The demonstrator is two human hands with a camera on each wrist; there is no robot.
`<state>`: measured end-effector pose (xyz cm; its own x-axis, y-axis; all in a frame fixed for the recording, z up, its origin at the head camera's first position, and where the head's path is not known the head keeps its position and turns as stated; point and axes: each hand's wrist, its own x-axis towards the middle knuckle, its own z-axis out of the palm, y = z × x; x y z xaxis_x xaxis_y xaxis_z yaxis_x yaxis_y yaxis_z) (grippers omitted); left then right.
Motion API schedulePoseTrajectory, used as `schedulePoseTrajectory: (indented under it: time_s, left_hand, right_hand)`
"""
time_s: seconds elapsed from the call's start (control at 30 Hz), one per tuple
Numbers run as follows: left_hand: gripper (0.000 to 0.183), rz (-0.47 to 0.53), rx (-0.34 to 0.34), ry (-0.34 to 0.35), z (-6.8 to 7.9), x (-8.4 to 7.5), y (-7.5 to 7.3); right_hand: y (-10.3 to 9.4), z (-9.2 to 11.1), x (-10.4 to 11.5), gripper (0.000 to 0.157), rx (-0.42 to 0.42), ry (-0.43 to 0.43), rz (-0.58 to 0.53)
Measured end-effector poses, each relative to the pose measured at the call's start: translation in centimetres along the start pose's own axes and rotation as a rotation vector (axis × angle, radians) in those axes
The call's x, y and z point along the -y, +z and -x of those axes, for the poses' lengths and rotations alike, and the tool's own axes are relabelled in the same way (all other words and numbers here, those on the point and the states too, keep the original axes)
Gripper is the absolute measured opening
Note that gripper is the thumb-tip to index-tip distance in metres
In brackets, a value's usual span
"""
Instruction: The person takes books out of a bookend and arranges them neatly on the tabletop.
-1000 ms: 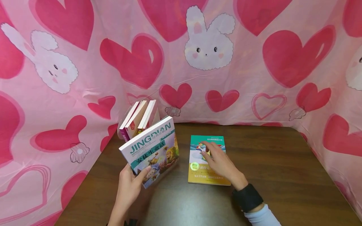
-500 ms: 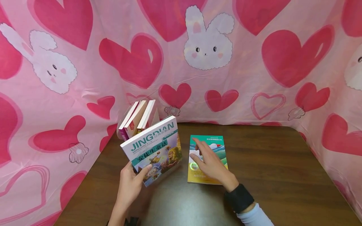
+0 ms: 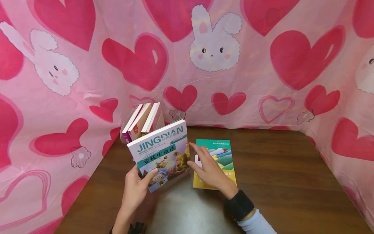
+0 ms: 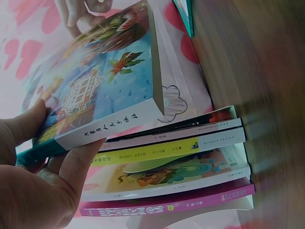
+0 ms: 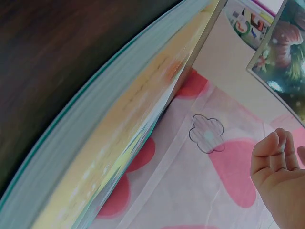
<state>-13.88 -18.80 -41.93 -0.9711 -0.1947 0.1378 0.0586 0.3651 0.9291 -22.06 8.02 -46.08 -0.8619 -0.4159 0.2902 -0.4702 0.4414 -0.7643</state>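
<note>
My left hand (image 3: 135,187) grips a thick paperback (image 3: 163,159) by its lower left side, thumb on the cover and fingers behind. Its cover is white at the top with green "JINGDIAN" lettering over a colourful picture, and the book is tilted above the table. In the left wrist view its white spine faces the camera. My right hand (image 3: 211,170) has fairly straight, spread fingers, with fingertips right at the paperback's right edge. Beneath that hand a green and yellow book (image 3: 229,159) lies flat on the table, partly covered by it.
Several upright books (image 3: 143,120) stand at the back left, partly behind the held paperback. Their pink, yellow and white spines (image 4: 214,167) show in the left wrist view. The dark wooden table (image 3: 277,175) ends at a pink cloth wall (image 3: 257,65) with hearts and rabbits.
My right hand has moved left from over the flat book to the held paperback's right edge. The paperback has shifted slightly right in my left hand.
</note>
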Motion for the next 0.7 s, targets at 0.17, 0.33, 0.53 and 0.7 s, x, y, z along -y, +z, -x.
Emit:
schedulePoseTrajectory:
  time_s: [0.17, 0.33, 0.53, 0.7]
  left_hand:
    - [0.051, 0.018, 0.008, 0.018, -0.1, 0.1, 0.2]
    - [0.051, 0.046, 0.024, 0.04, -0.1, 0.1, 0.4]
    - [0.052, 0.072, 0.034, 0.07, -0.3, 0.2, 0.6]
    - [0.049, 0.101, 0.016, 0.079, -0.4, 0.3, 0.8]
  right_hand:
    - [0.6, -0.3, 0.1, 0.077, 0.014, 0.038, -0.008]
    - [0.9, -0.5, 0.3, 0.079, 0.041, 0.047, -0.027]
    - [1.2, -0.6, 0.4, 0.071, 0.061, 0.05, -0.038]
    - [1.2, -0.5, 0.4, 0.062, 0.08, 0.049, -0.084]
